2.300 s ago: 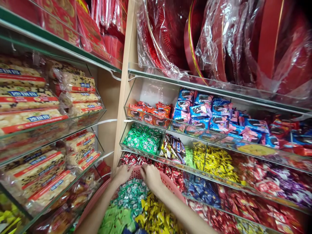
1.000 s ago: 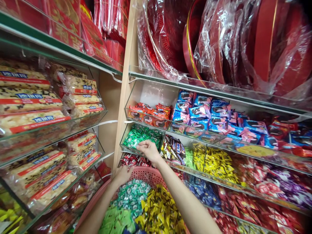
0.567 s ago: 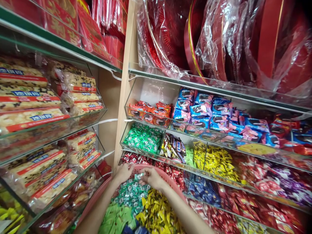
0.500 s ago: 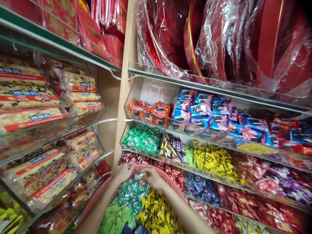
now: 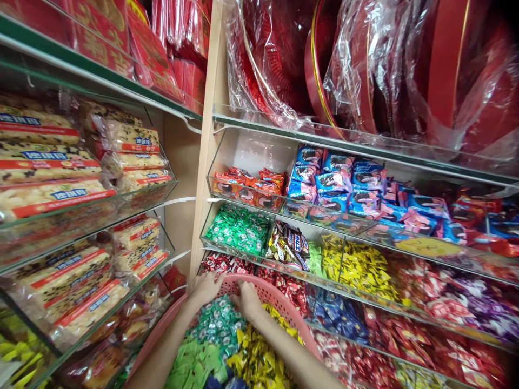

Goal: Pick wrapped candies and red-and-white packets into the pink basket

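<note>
A pink perforated basket (image 5: pixel 279 294) holds green-wrapped candies (image 5: pixel 217 324), light green ones (image 5: pixel 194 362), yellow ones (image 5: pixel 259 356) and some dark blue ones. My left hand (image 5: pixel 206 289) is at the basket's far left rim, its fingers partly bent and the fingertips pointing right; whether it holds anything is hidden. Over the green candies, just inside the far rim, is my right hand (image 5: pixel 246 300), its fingers curled down and partly hidden behind the hand.
Behind the basket, glass shelves hold green candies (image 5: pixel 237 229), yellow candies (image 5: pixel 360 267) and blue packets (image 5: pixel 332 181). Packaged pastries (image 5: pixel 65 192) fill the left shelves. A wooden post (image 5: pixel 205 162) stands between the shelf units. Plastic-wrapped red items (image 5: pixel 446 70) are above.
My right hand has turned and its fingers have curled down towards the green candies. A green-and-white wrapper seen near its fingertips before no longer shows. My left hand has barely shifted.
</note>
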A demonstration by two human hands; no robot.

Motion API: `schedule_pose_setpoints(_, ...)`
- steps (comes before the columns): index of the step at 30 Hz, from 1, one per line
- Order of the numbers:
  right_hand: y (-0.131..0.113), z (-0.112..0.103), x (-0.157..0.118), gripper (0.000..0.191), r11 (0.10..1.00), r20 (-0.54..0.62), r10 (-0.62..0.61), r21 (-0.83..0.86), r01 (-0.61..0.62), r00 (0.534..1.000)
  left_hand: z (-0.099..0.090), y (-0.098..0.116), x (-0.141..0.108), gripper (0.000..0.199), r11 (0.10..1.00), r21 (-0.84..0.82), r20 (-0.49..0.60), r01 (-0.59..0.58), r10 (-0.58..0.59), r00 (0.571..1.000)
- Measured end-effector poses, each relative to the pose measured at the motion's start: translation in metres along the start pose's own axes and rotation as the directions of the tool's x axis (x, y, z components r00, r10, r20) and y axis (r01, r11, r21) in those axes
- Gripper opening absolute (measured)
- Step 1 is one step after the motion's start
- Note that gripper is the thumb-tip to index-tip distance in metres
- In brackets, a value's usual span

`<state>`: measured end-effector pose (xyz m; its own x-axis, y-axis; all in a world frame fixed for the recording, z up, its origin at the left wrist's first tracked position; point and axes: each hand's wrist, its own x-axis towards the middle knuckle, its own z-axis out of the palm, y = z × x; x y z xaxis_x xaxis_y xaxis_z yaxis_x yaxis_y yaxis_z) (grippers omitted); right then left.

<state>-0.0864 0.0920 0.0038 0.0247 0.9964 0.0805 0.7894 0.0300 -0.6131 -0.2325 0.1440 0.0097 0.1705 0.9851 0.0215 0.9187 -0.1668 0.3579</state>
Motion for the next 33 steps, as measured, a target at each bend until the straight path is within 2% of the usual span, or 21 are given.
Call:
schedule_pose_setpoints(3,-0.006,-0.009,-0.005,0.020,0.973,-0.047,-0.071,-0.223,0.058,0.996,-0.002,-0.001,-0.002,0.060,1.000,0.001,-0.001,-0.001,0.001,1.000)
schedule_pose_setpoints(5,-0.018,-0.018,-0.007,0.017,0.956,-0.027,-0.105,-0.276,0.093,0.994,-0.002,-0.002,-0.002,0.059,1.000,0.008,-0.003,-0.002,0.002,1.000)
schedule_pose_setpoints(8,-0.047,-0.039,-0.001,0.024,0.945,-0.051,-0.166,-0.293,0.145,0.985,-0.001,-0.003,-0.003,0.058,1.000,0.015,0.010,0.010,-0.010,1.000)
schedule_pose_setpoints(11,-0.075,-0.062,0.019,0.029,0.933,-0.138,-0.256,-0.292,0.208,0.957,0.002,-0.003,-0.004,0.059,1.000,0.014,0.006,0.019,-0.019,1.000)
schedule_pose_setpoints(14,-0.091,-0.079,0.052,0.025,0.928,-0.205,-0.300,-0.288,0.236,0.932,0.004,-0.004,-0.005,0.064,1.000,0.018,-0.011,0.013,-0.013,1.000)
schedule_pose_setpoints(18,-0.095,-0.082,0.093,0.022,0.947,-0.229,-0.219,-0.285,0.149,0.949,0.005,-0.005,-0.005,0.067,1.000,0.006,-0.027,0.020,-0.020,0.999)
schedule_pose_setpoints(21,-0.093,-0.076,0.109,0.025,0.953,-0.211,-0.155,-0.289,0.089,0.965,0.005,-0.007,-0.005,0.067,1.000,-0.006,-0.037,0.014,-0.014,0.999)
schedule_pose_setpoints(28,-0.087,-0.065,0.115,0.018,0.953,-0.256,-0.141,-0.296,0.061,0.956,0.003,-0.008,-0.004,0.066,0.999,-0.003,-0.032,0.040,-0.040,0.999)
schedule_pose_setpoints(33,-0.079,-0.070,0.119,0.011,0.987,-0.303,-0.102,-0.150,0.058,0.948,0.002,-0.006,-0.002,0.066,0.999,-0.002,-0.011,0.040,-0.040,0.999)
